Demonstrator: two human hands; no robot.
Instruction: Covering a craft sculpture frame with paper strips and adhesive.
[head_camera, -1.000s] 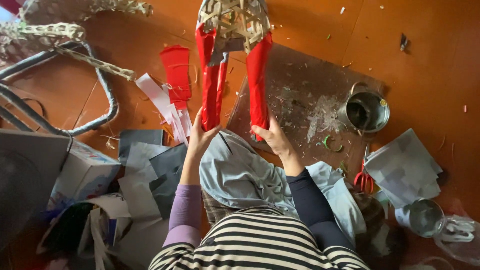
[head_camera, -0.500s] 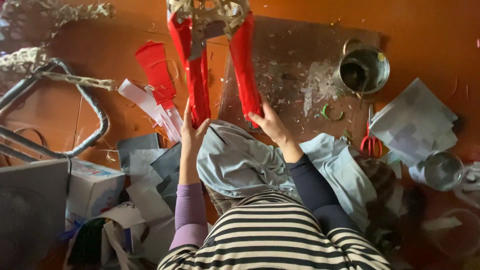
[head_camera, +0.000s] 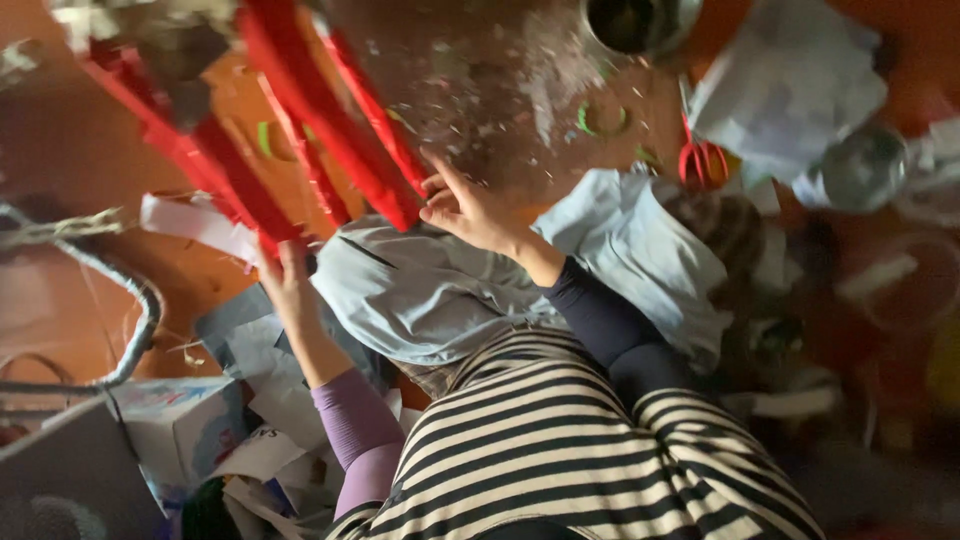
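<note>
Both hands are up on a red paper-covered frame with long leg-like strips (head_camera: 330, 140), which hangs tilted over the orange floor (head_camera: 60, 150) in front of the person's lap. The left hand (head_camera: 287, 285) is closed on the lower end of the left red strip, fingers wrapped round its tip just above a loose white paper strip (head_camera: 190, 220). The right hand (head_camera: 465, 205) pinches the lower end of the right red strip between thumb and fingers, the other fingers spread narrowly. The frame's upper part, towards the top left corner of the view, is blurred, so its build there cannot be told. Beneath the frame lies a brown board (head_camera: 500, 90) speckled with paper scraps, with a green ring (head_camera: 602, 122) on it. A metal pot (head_camera: 640, 22) stands at the board's far edge. Red-handled scissors (head_camera: 703, 160) lie just right of the board, near a grey sheet of paper (head_camera: 790, 90). A light blue cloth (head_camera: 440, 300) covers the lap. Torn grey and white papers (head_camera: 260, 400) and a small cardboard box (head_camera: 180, 430) are piled at the lower left, beside a curved grey hoop (head_camera: 140, 320).
</note>
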